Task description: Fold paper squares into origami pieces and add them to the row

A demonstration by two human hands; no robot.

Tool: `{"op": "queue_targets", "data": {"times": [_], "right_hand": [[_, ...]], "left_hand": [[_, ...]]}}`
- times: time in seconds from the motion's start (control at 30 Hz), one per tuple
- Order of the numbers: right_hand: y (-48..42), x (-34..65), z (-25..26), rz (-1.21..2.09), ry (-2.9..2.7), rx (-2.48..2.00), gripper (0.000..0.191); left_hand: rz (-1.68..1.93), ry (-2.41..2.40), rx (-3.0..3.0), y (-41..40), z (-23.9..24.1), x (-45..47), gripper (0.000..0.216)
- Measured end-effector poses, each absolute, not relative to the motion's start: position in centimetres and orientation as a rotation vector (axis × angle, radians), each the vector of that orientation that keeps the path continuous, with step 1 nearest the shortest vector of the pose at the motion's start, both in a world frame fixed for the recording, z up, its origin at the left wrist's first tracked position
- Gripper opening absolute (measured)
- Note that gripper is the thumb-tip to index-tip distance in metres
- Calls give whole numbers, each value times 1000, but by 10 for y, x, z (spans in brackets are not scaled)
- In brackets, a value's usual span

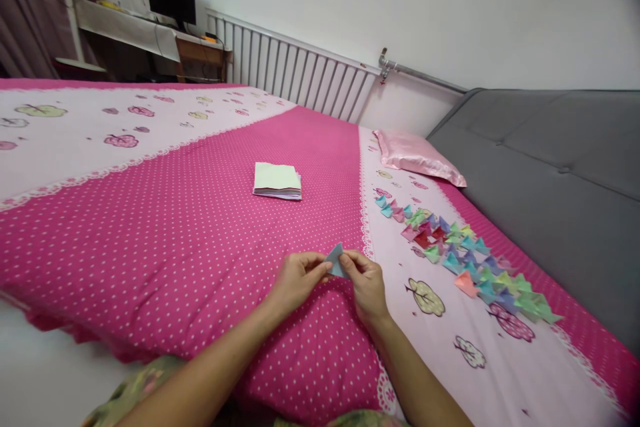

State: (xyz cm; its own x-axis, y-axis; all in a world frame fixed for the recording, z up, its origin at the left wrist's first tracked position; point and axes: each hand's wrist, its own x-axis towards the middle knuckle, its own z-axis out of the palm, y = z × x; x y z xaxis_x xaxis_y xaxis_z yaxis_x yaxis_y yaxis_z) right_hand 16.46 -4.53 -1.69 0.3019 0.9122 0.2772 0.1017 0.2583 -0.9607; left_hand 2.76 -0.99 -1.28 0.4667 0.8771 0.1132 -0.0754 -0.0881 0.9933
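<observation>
Bare forearms (220, 355) are nearest; above the bed (175, 247), the left hand (300, 276) and the right hand (369, 282) hold a small blue paper (337, 260) between them, fingers (320, 271) of both pinched on it. Beyond lies a paper stack (277, 177) (its top sheet is pale); rightward, many colourful folded papers (453, 252) are gathered.

Bedspread (190, 247) gives room left of the hands (302, 271); folded papers (454, 263) crowd right.
</observation>
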Motion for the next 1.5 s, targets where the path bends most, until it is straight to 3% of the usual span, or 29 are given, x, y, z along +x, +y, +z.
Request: {"op": "queue_targets", "data": {"times": [0.83,1.5], "right_hand": [[-46,167,-15,726,-1057,-1199,18],[-41,168,-18,859,-831,-1094,19]], "left_hand": [[647,746,1401,-16,-8,28,32],[772,778,1193,-12,-6,29,43]]}}
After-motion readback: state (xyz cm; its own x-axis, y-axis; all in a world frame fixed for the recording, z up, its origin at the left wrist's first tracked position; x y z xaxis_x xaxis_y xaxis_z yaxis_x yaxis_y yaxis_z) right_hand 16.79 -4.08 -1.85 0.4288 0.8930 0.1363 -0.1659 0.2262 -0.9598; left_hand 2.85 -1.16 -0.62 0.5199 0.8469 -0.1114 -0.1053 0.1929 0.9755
